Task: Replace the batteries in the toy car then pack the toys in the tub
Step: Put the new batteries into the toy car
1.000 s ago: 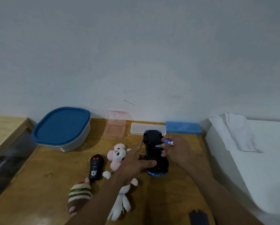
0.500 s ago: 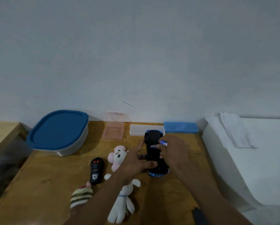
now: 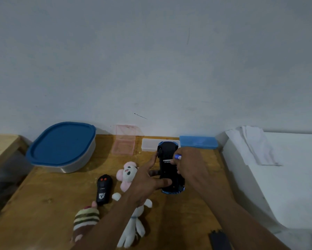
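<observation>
The blue toy car (image 3: pixel 167 156) lies upside down on the wooden table (image 3: pixel 43 204), black underside up. My left hand (image 3: pixel 148 181) grips the car from its left side, thumb across the near end. My right hand (image 3: pixel 189 166) pinches a blue battery (image 3: pixel 177 156) over the car's underside. The tub (image 3: pixel 61 148), grey with a blue lid on, stands at the back left. A pink and white plush (image 3: pixel 127 173), a striped plush (image 3: pixel 85 219) and a black remote (image 3: pixel 103 189) lie near the car's left.
A pink clear box (image 3: pixel 124 143), a white case (image 3: pixel 148 147) and a blue case (image 3: pixel 198 142) line the wall. A black cover piece (image 3: pixel 220 239) lies at the table's near right. A white surface with folded cloth (image 3: pixel 254 143) borders the right edge.
My right hand has brought the battery a little left, closer over the car's underside. My left hand keeps its hold on the car. The camera shifted slightly.
</observation>
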{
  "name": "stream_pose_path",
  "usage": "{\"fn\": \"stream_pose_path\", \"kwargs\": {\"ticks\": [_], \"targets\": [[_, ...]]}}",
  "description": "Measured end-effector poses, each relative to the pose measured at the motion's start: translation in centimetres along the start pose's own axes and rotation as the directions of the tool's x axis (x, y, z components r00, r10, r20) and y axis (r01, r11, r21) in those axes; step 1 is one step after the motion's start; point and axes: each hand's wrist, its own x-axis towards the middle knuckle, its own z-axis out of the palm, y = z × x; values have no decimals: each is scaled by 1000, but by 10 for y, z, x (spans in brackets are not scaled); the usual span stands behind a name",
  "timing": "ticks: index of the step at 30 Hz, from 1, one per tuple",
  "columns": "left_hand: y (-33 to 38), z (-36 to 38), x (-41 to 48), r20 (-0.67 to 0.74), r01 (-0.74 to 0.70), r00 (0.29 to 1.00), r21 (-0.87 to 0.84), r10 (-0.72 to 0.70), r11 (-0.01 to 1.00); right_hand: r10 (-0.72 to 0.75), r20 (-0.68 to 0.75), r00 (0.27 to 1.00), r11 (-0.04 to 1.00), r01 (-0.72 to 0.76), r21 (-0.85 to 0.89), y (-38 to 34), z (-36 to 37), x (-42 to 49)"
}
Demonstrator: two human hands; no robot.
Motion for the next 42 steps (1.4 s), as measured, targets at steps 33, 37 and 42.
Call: {"fn": "stream_pose_path", "kwargs": {"ticks": [33,37,42], "targets": [[9,8,-7,55,141,989,-113,-136,983,101,90,991,794,-135,593,33,-27,-19],[7,10,-9,56,158,987,-123,-152,980,60,3,998,833,-52,551,34,-24,-19],[9,11,-10,54,164,986,-144,-158,976,37,36,999,873,-50,485,33,-18,-18]]}}
